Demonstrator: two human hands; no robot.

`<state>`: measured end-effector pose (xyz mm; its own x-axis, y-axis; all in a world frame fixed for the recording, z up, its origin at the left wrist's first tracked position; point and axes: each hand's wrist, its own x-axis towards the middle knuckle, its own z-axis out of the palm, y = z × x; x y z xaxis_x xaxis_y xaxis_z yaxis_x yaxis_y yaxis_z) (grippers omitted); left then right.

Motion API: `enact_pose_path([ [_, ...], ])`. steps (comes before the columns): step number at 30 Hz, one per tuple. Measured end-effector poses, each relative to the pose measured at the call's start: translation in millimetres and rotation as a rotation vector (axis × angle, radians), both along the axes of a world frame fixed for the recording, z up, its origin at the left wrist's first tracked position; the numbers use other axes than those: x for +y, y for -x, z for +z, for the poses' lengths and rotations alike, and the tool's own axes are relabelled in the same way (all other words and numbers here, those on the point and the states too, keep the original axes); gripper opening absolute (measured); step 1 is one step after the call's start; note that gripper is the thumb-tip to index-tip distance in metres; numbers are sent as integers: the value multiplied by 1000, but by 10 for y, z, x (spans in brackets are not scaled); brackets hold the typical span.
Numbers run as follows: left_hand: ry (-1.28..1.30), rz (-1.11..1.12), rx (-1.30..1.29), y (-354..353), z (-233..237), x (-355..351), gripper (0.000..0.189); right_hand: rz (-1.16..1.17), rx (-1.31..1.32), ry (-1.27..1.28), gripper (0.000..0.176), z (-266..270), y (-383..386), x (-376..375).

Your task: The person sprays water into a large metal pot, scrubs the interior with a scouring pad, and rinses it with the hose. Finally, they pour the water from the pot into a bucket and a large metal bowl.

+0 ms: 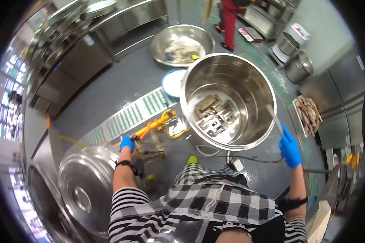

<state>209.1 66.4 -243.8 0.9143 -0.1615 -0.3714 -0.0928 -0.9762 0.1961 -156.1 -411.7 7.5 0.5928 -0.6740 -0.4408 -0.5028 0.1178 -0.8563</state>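
Observation:
My left hand (127, 143), in a blue glove, is closed around the end of an orange and yellow tool (149, 126) that points up and to the right. On the right side, my right hand (289, 148), also blue-gloved, grips a thin pale handle (279, 124) beside the rim of a large steel pot (253, 87); its upper end lies against the rim. Brown and whitish chunks (217, 115) lie at the bottom of the pot in a little liquid. A hose (255, 159) runs over the floor below the pot.
Beyond the pot are a wide steel basin (160, 43) and a white, blue-rimmed tub (173, 83). Steel lids (82, 174) stand at the left. A tray of brown pieces (308, 115) lies at the right. A person in red trousers (229, 24) stands at the back.

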Motion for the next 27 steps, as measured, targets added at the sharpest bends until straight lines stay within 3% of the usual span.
enact_pose_path([
  [3, -30, 7, -30, -24, -131, 33, 20, 112, 339, 183, 39, -465, -128, -161],
  [4, -27, -15, -18, -75, -209, 62, 20, 91, 353, 182, 39, -599, -129, -218],
  [6, -54, 31, -19, -128, -326, 143, 21, 259, 455, 273, 39, -711, -93, -323],
  [8, -106, -56, 43, -113, -24, 37, 22, 333, 535, 318, 38, -689, -160, -330],
  [12, -271, -14, 150, -270, -109, 37, 30, 504, 591, 332, 37, -862, -203, -385],
  [14, -251, 82, 233, -471, -582, 312, 36, 561, 599, 373, 35, -818, -308, -320],
  [16, -34, 265, 487, -580, -767, 435, 30, 620, 599, 365, 34, -828, -365, -267],
  [17, -43, 167, 539, -719, -1204, 698, 30, 618, 597, 362, 34, -819, -374, -250],
  [18, -46, 166, 537, -679, -1132, 655, 30, 599, 588, 315, 34, -805, -381, -235],
  [20, -211, 23, 286, -510, -707, 384, 24, 557, 566, 229, 34, -763, -436, -209],
  [23, -160, -127, 121, -202, 57, -57, 17, 598, 537, 267, 35, -720, -503, -169],
  [24, -193, -235, 67, -170, 114, -92, 17, 595, 539, 262, 35, -750, -504, -183],
  [27, -225, -218, 40, -270, -105, 44, 20, 672, 508, 439, 36, -795, -555, -183],
])
